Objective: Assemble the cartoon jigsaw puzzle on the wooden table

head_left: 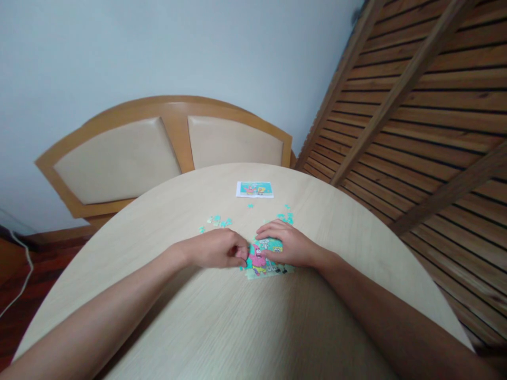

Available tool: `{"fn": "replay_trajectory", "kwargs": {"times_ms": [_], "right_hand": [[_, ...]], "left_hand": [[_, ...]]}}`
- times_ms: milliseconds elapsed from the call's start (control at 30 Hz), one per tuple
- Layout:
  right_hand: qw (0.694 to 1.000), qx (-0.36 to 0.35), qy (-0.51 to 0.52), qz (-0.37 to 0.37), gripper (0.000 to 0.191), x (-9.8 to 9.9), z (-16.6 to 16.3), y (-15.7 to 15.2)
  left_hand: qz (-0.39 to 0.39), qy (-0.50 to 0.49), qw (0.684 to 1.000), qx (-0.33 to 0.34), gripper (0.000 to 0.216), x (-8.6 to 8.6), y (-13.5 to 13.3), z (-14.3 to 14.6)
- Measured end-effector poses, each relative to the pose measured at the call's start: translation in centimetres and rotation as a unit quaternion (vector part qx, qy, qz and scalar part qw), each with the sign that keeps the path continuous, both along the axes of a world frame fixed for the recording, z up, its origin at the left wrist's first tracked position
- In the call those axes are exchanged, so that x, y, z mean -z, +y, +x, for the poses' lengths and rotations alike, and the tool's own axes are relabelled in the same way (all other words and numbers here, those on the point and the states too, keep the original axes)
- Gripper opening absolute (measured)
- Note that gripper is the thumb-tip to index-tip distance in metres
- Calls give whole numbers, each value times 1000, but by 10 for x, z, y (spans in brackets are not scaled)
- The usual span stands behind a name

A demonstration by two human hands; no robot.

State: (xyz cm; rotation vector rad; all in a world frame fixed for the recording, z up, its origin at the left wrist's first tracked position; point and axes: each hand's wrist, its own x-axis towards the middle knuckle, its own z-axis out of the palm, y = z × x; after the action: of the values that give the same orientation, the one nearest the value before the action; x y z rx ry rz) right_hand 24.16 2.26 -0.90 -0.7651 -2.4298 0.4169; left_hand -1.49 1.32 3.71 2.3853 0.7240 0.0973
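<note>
A partly joined jigsaw puzzle (259,264) lies flat on the round table, showing a pink starfish and yellow sponge cartoon on teal. At its left edge my left hand (217,249) is closed in a pinch on a small teal puzzle piece (243,267), mostly covered by the fingers. My right hand (291,244) rests over the puzzle's upper right part, fingers stretched out and apart, hiding some of the picture. Loose teal pieces (224,222) lie beyond my left hand, and more loose pieces (285,217) sit just past my right.
A small picture card (255,189) of the same cartoon lies toward the far side of the light wood table (222,327). Behind the table stands a padded, wood-framed backrest (174,132) against the wall. Slatted wooden panels (415,105) rise on the right.
</note>
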Motion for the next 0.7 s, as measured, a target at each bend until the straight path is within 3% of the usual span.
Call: {"fn": "replay_trajectory", "kwargs": {"times_ms": [167, 333, 400, 433, 567, 700], "right_hand": [[1000, 3, 0, -1, 31, 1, 0, 0], [1000, -2, -3, -5, 31, -1, 0, 0], [1000, 0, -6, -8, 31, -2, 0, -1], [1000, 1, -7, -9, 30, -3, 0, -1], [1000, 2, -7, -9, 30, -3, -1, -2], [1000, -1, -4, -6, 30, -3, 0, -1]], "left_hand": [[16, 5, 1000, -8, 7, 2, -1, 3], [28, 18, 999, -18, 12, -8, -4, 4], [62, 33, 995, -67, 18, -15, 1, -2], [99, 35, 987, -124, 21, -17, 6, -8], [214, 108, 923, -302, 25, -23, 31, -44], [143, 240, 880, -385, 30, -17, 50, -74]]}}
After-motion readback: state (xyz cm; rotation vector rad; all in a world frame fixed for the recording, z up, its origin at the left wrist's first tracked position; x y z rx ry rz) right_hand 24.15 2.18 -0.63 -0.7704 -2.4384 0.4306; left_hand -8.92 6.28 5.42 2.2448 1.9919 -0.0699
